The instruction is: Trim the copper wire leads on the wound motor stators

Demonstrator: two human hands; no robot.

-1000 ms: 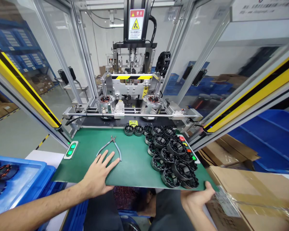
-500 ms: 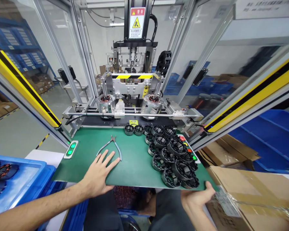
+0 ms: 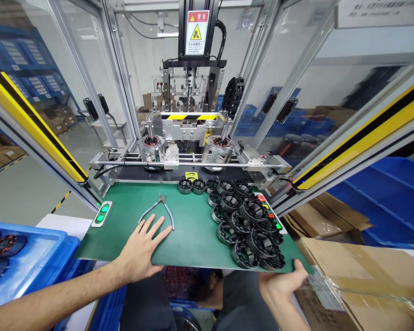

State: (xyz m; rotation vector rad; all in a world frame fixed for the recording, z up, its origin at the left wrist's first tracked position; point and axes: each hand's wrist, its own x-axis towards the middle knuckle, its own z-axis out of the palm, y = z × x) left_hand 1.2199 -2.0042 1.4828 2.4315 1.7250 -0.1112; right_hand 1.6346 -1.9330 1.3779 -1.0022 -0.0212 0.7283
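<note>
My left hand lies with spread fingers on the green worktop, its fingertips just at the handles of a pair of cutting pliers. The pliers lie with their grey-blue handles apart. At the front right edge of the worktop is my right hand, thumb on top and the other fingers hidden underneath. Close by it, several black ring-shaped stator cores are grouped, some stacked on others. Beyond the worktop, copper-wound stators sit in a left round fixture and a right round fixture.
A press plate with a striped bar stands above the fixtures. Yellow-black side posts flank the opening. Green-lit buttons are at left, a red button at right. Blue trays stand left, a cardboard box right.
The press plate with its striped bar has moved down, bringing its rods lower towards the stators in the two fixtures. Both my hands, the pliers and the stator cores have stayed put.
</note>
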